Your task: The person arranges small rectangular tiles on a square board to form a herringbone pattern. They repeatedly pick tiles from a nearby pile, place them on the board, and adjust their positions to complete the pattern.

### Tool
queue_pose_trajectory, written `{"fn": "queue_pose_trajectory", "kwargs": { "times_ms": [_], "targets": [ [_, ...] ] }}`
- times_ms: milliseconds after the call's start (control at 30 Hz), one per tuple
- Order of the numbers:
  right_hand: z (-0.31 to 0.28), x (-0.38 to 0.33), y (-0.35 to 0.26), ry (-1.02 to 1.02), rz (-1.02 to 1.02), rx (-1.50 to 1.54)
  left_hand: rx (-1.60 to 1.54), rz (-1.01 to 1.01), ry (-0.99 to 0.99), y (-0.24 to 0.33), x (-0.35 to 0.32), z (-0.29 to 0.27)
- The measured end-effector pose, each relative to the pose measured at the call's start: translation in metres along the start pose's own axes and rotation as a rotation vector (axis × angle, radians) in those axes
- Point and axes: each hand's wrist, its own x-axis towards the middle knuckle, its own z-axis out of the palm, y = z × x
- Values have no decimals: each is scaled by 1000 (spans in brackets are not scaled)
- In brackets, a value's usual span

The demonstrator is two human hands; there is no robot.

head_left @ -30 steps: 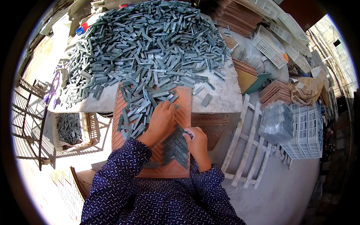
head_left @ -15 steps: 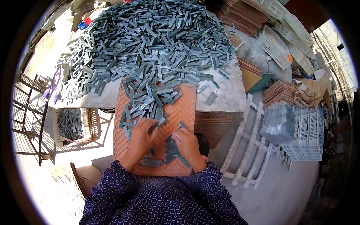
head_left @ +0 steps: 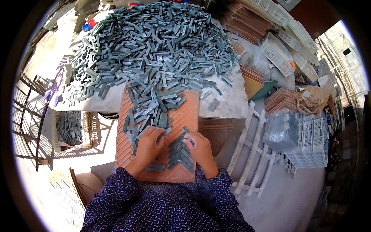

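Head view, work surface: a terracotta-coloured grooved tray [head_left: 185, 116] with a herringbone pattern lies with its far end on the pale counter [head_left: 232, 104] and its near end toward the person.
Head view, stock: a large heap of grey tile strips [head_left: 154, 42] covers most of the counter; a spill of loose strips [head_left: 152, 108] reaches down onto the upper half of the tray.
Head view, laid strips: a small patch of set strips [head_left: 179, 152] sits in the tray's grooves near its lower end, between the two hands.
Left hand: the left hand [head_left: 148, 145] rests flat, fingers spread and empty of any grip, on loose strips at the lower left of the tray.
Right hand: the right hand [head_left: 199, 147] lies palm down, fingertips pressing a strip at the right edge of the set patch; it pinches nothing that can be seen.
Step in hand: by the look of it, strips are being seated one by one into the herringbone grooves, with only a small part of the tray filled.
Next move calls for: likely drawing a loose strip from the spill, turning it to match the groove angle, and pressing it flush beside its neighbours.
Surroundings: a crate of strips [head_left: 69, 129] stands to the left below the counter; white plastic crates [head_left: 309, 143] and stacked terracotta trays [head_left: 247, 23] lie to the right.
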Motion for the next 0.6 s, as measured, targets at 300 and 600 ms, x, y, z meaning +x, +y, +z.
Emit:
{"fn": "queue_pose_trajectory", "kwargs": {
  "times_ms": [300, 600],
  "targets": [
    [-14, -20, 13, 129, 138, 164, 170, 192, -22, -1, -2, 42],
    [-5, -27, 19, 119, 140, 160, 198, 168, -94, 3, -8, 32]
  ]
}}
